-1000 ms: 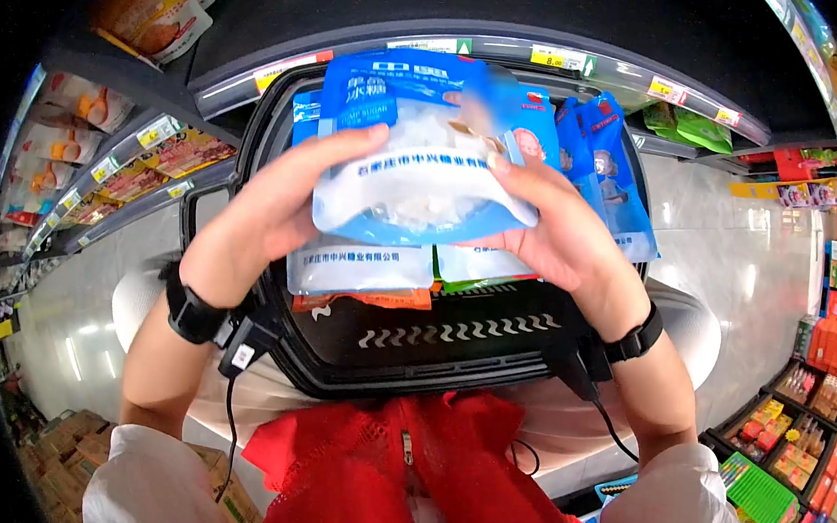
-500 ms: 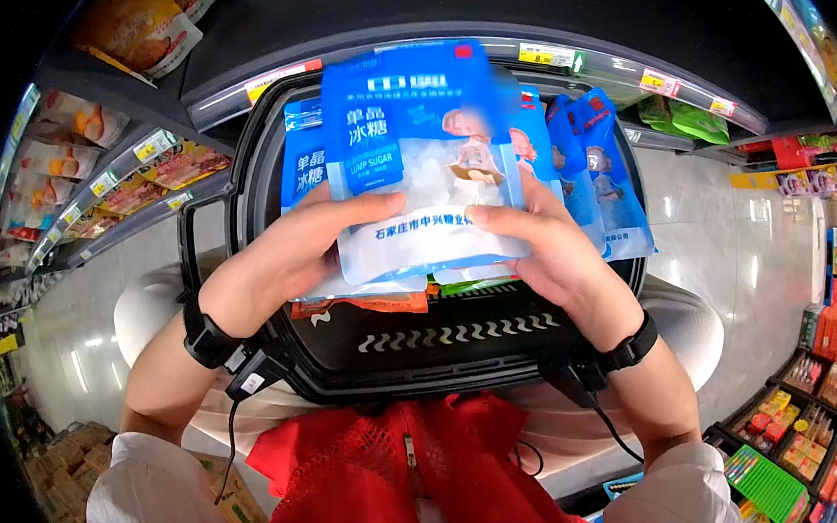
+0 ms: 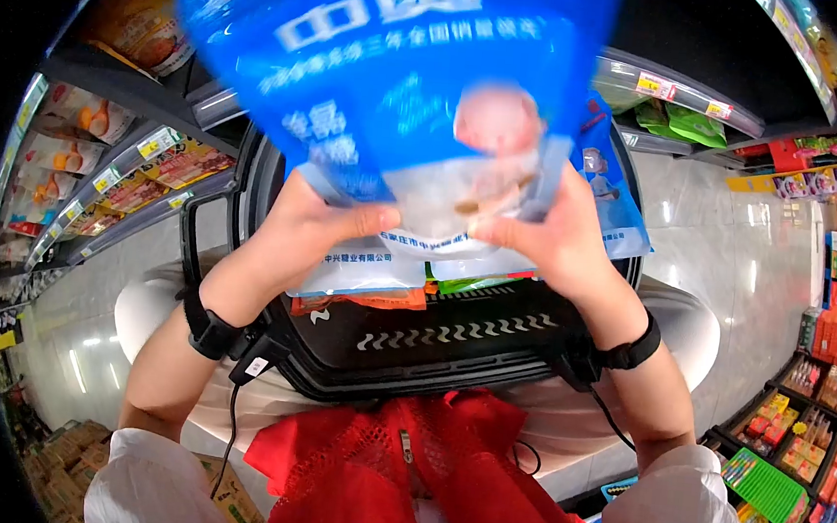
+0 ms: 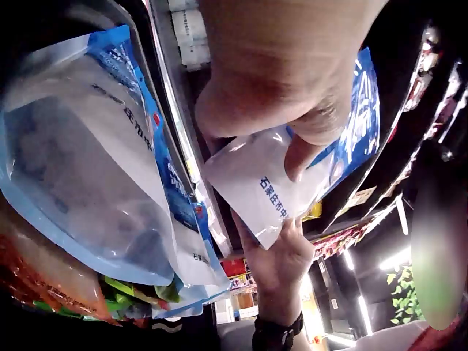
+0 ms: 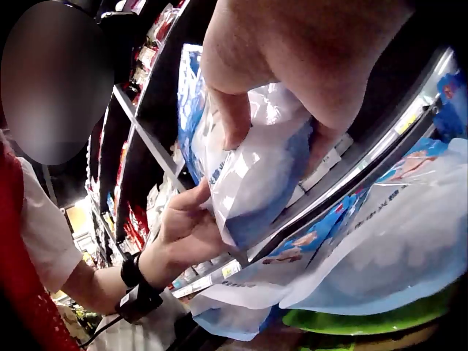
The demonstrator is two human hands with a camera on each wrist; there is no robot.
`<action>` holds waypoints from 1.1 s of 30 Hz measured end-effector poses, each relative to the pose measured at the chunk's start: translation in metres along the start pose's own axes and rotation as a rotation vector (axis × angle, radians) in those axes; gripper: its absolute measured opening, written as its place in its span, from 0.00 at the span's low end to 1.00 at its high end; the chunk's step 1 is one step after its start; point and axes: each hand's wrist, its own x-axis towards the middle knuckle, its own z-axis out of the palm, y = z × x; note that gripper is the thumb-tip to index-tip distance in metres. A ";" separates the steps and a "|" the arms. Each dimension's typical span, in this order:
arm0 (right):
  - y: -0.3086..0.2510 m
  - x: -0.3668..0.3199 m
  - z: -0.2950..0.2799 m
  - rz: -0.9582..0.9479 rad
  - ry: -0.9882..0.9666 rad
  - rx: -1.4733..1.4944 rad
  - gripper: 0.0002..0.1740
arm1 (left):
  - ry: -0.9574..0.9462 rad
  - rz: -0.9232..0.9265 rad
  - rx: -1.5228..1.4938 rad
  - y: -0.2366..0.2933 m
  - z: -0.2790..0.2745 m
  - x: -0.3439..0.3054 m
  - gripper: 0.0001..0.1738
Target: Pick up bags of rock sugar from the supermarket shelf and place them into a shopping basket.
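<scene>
Both hands hold up a blue and white bag of lump sugar by its lower sides, with its top tilted toward the head camera. My left hand grips the left side, thumb on the front. On the other side my right hand does the same, its thumb near the left one. Part of the bag looks blurred. In the left wrist view the bag's white bottom shows between the hands. Below it, more sugar bags lie in a black shopping basket, partly hidden behind the held one.
An orange packet and a green one lie under the bags in the basket. Shelves with price tags run behind it, and more shelving stands at the left. Grey tiled floor shows at the right.
The bag first rose upright from a flatter tilt, then came up toward the head camera and now looks much larger. Both hands keep their grip on its sides.
</scene>
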 end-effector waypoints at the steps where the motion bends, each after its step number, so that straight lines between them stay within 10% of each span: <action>1: 0.002 0.003 0.002 0.093 0.044 0.163 0.29 | 0.091 -0.098 -0.127 0.002 0.004 0.003 0.23; 10: 0.003 0.006 0.011 0.580 0.084 0.750 0.31 | 0.143 -0.564 -0.471 0.013 0.009 0.004 0.25; 17: -0.008 0.006 0.015 0.770 0.170 0.676 0.35 | 0.053 -0.508 -0.434 0.006 0.012 0.002 0.24; 23: 0.007 0.004 0.014 0.340 0.097 0.618 0.34 | 0.138 -0.230 -0.172 0.004 0.019 0.001 0.27; 33: 0.014 0.003 0.016 0.465 0.116 0.586 0.30 | 0.096 -0.389 -0.258 0.012 0.011 0.006 0.27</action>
